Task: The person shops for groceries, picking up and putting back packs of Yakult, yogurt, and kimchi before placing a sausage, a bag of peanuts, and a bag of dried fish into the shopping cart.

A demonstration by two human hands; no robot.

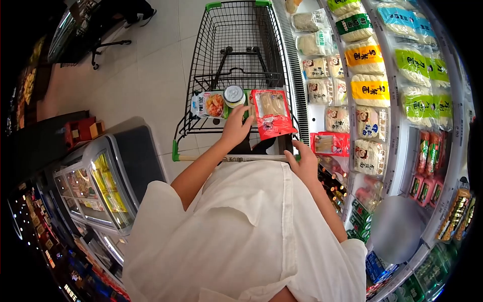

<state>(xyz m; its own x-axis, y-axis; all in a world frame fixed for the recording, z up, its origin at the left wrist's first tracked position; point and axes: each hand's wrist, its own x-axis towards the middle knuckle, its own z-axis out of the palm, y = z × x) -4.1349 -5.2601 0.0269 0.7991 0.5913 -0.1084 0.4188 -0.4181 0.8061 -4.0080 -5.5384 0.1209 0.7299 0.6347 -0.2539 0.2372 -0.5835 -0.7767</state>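
Note:
A shopping cart (234, 50) of black wire with green corners stands in front of me. On its near shelf lie a food pack (209, 104) with a reddish picture, a jar with a white lid (234, 94) and a red packet (273, 113) with a clear window. My left hand (238, 123) is at the near side of the jar, between it and the red packet; its fingers are partly bent, and whether they grip anything is unclear. Near the right end of the cart's handle (241, 158), my right hand (302, 160) has its thumb and fingers apart, holding nothing.
Refrigerated shelves (347, 90) of bagged noodles run close along the cart's right side, with another red packet (329, 144) at their edge. A glass-topped freezer (103, 176) stands at the left. A person's legs (135, 11) show at the upper left, beside a wheeled base.

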